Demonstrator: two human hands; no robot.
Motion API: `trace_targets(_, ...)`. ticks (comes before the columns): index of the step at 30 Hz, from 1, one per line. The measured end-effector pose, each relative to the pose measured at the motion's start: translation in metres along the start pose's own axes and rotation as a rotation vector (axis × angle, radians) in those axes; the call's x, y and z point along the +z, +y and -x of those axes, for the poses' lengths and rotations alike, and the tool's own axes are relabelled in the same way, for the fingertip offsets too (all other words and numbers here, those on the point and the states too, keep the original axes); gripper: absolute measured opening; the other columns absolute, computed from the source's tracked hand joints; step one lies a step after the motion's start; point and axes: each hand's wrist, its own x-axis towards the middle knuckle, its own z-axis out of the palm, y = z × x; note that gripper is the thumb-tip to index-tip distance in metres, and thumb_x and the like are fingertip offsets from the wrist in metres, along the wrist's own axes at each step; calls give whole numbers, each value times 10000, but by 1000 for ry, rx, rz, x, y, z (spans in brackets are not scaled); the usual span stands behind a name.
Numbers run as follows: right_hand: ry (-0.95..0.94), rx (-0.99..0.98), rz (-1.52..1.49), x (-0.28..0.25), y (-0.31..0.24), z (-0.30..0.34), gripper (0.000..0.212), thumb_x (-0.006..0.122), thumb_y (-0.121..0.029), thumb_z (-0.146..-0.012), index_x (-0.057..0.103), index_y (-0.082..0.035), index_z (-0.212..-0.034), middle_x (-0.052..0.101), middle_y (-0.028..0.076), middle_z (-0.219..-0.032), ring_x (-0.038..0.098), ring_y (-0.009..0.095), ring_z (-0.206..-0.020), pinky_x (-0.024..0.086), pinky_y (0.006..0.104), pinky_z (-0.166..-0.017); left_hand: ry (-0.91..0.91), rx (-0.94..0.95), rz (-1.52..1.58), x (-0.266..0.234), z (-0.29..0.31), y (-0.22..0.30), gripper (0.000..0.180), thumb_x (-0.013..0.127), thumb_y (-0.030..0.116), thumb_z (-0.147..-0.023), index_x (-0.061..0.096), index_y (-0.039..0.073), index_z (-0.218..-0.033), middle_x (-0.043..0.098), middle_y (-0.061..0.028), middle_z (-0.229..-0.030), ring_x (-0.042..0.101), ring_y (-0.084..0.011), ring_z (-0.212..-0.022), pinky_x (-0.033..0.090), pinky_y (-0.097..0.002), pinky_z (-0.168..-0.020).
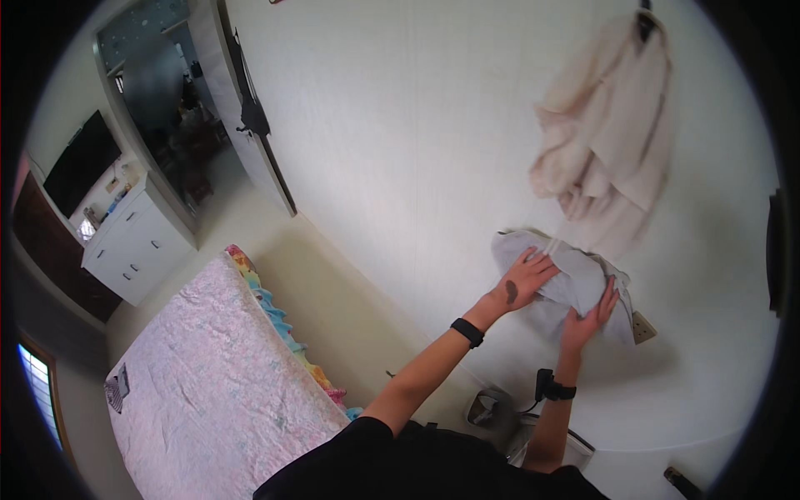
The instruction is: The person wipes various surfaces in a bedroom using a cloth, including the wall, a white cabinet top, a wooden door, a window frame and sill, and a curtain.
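Observation:
A light grey cloth garment [577, 275], bunched and folded, is held up in front of the white wall. My left hand [527, 282] grips its near left part, with the fingers lying over the cloth. On the right side my right hand [593, 317] holds the same cloth, fingers up along its edge; the thumbs and the cloth's underside are partly hidden. Just above it, a cream-coloured garment [608, 142] hangs from a dark hook [645, 23], its lower end close to the grey cloth. Dark bands circle both my wrists.
A wall socket [642, 327] is right of the cloth. Below my arms stands a small bin [492, 410]. To the left lies a bed with a pink floral cover [217, 358]. Farther back are a white cabinet [142, 242], a television [82, 162] and a door [242, 108].

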Motion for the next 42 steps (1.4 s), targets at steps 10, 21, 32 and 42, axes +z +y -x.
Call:
trace_targets(10, 41, 92, 65, 127, -101, -14, 447, 596, 28, -624, 509, 23, -1063, 240, 251, -1587, 171, 538, -1444, 186, 641, -1130, -85, -68, -124, -90, 43, -110, 714, 534, -3, -817, 368, 114, -1501, 558, -77, -1308, 458, -286, -1298, 260, -501, -1176)
trace_targets(21, 348, 115, 174, 253, -200, -55, 741, 641, -150, -829, 329, 4, -1483, 269, 243, -1578, 165, 566, -1425, 154, 666, -1120, -132, -69, -232, -177, 66, -250, 493, 567, 66, -811, 564, 101, -1302, 571, -69, -1313, 482, -254, -1269, 289, -531, -1150)
trace_targets(32, 216, -18, 65, 415, -374, -139, 638, 579, -514, -906, 573, 0, -1283, 437, 330, -1428, 385, 541, -1235, 275, 655, -1022, 257, 48, -431, -363, 30, -430, 343, 629, 92, -696, 695, 91, -1033, 641, -78, -1129, 547, -294, -1090, 314, -620, -1095)
trace_targets(42, 183, -172, -30, 481, -428, -165, 425, 627, -372, -916, 619, -14, -1145, 509, 284, -1371, 381, 539, -1276, 275, 657, -1049, 230, 29, -262, -441, 44, -522, 336, 656, 90, -663, 705, 115, -994, 654, -40, -1098, 540, -262, -990, 305, -585, -1069)
